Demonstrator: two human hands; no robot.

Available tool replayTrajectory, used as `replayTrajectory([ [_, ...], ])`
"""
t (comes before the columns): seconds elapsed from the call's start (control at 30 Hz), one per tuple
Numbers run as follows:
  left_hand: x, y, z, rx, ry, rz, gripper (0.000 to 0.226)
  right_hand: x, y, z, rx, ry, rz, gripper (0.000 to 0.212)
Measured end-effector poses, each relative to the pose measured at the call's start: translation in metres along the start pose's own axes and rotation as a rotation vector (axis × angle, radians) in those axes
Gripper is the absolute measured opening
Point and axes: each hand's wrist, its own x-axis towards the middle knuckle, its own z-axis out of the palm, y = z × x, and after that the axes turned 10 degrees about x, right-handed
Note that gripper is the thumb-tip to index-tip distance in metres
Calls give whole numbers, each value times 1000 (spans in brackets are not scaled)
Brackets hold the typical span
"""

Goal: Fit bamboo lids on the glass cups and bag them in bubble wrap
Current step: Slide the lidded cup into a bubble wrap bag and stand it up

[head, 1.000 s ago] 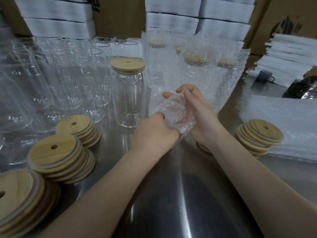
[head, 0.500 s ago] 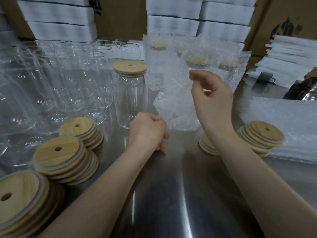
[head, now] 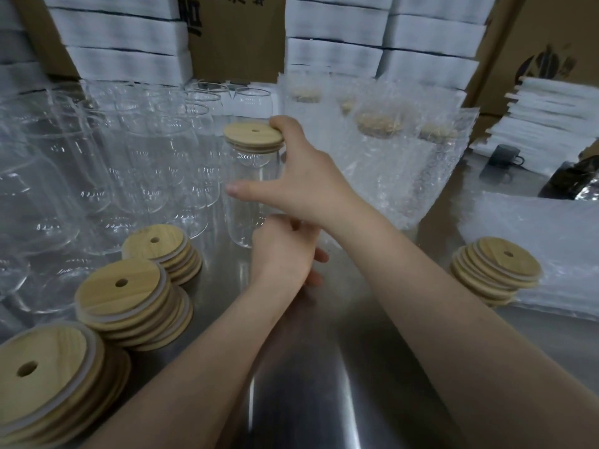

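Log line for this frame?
right hand: grips lidded cup | left hand: curled, contents unclear | bagging: not yet

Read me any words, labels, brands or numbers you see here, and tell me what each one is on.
Middle cardboard box: black printed characters, cut off by the frame's top edge, unreadable.
Right cardboard box: dark round logo, blurred, no words legible.
Nothing else shows readable text.

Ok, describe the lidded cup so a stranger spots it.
On the steel table, find the crowd of bare cups at left. At its right edge, beside the bagged cups, stands the lidded cup. It alone is unwrapped yet lidded; the right hand grips it.
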Motion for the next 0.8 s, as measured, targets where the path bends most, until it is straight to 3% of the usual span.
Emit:
replayTrajectory([
  [0.27, 9, -10, 1, -19, -43, 10, 28, -17, 19, 5, 210, 286, -168, 81],
  [0.43, 15, -15, 5, -155, -51, -44, 29, -33, 22, -16, 827, 485, -197, 75],
  [0.53, 18, -14, 4, -186, -42, -90, 29, -41, 26, -33, 1068, 494, -133, 71],
  [0.67, 19, -11, 2, -255, -39, -136, 23, -45, 27, -46, 1000, 530, -194, 82],
  [0.8, 21, -11, -1, -287, -23, -151, 30, -45, 32, -47, 796, 550, -290, 77],
])
